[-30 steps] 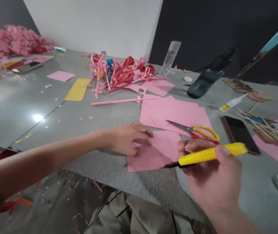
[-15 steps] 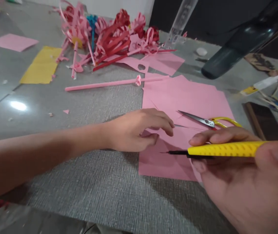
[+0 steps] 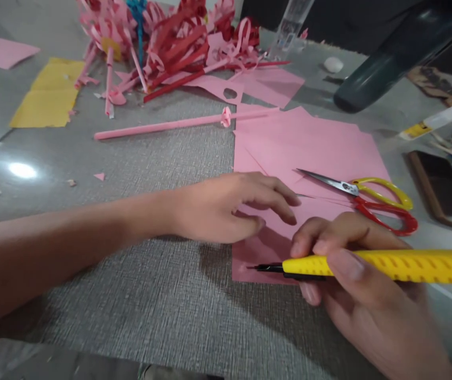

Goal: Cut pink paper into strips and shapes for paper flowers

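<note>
My left hand (image 3: 245, 203) lies across the left part of the pink paper (image 3: 340, 150), its fingers apart and slightly bent, holding nothing. In my right hand (image 3: 368, 295) is a yellow craft knife (image 3: 412, 265) with a black front end. Its thin tip points left, over the near left corner of the paper; whether it touches the sheet I cannot tell. Scissors (image 3: 348, 187) with one yellow and one red handle loop rest partly opened on the paper, beyond my right hand.
Beyond the paper lies a pink rolled stick (image 3: 158, 126). Pink and red paper-strip flowers (image 3: 178, 47) are heaped at the back, near yellow paper (image 3: 47, 92). To the right are a dark bottle (image 3: 384, 63), a glue tube (image 3: 435, 121) and a phone (image 3: 443, 184).
My right hand has brought the craft knife nearer and lower, to the paper's near left corner, and its grip has shifted. The scissors' red handle now shows. My left hand has shifted slightly right.
</note>
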Demonstrator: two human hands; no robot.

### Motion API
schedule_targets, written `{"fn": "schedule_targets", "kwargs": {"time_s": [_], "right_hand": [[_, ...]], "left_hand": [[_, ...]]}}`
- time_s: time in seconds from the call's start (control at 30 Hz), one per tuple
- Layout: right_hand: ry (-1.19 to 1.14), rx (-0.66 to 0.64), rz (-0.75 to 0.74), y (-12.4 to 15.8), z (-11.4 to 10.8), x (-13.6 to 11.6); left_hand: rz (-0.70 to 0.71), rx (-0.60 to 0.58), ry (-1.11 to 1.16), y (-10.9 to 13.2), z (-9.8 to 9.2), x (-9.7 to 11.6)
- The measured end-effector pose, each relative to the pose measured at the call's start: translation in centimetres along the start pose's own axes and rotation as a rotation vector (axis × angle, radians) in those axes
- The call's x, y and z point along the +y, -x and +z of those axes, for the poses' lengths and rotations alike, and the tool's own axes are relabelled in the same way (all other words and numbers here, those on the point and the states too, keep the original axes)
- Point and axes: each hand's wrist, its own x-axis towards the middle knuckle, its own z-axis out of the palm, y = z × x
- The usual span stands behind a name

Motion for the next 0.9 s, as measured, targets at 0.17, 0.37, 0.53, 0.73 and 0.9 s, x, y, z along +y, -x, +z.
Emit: {"fn": "schedule_targets", "kwargs": {"time_s": [0.17,0.37,0.53,0.73,0.9], "right_hand": [[0.019,-0.060,-0.033,0.1,-0.2,0.2],[0.063,-0.077,-0.062,0.6,-0.5,0.1],[0.120,-0.063,-0.106,0.1,-0.3,-0.2],[0.259,-0.098,-0.131,-0.2,0.0,-0.1],[0.227,-0.128,-0.088,-0.3,0.5,0.0]], "left_hand": [[0.037,0.140,0.028,0.3,0.2,0.1],[0.012,-0.015,-0.021,0.4,0.4,0.2],[-0.003,-0.177,-0.054,0.0,-0.2,0.5],[-0.004,-0.278,-0.076,-0.3,-0.9,0.6],[0.013,-0.255,-0.056,-0.2,-0.9,0.2]]}}
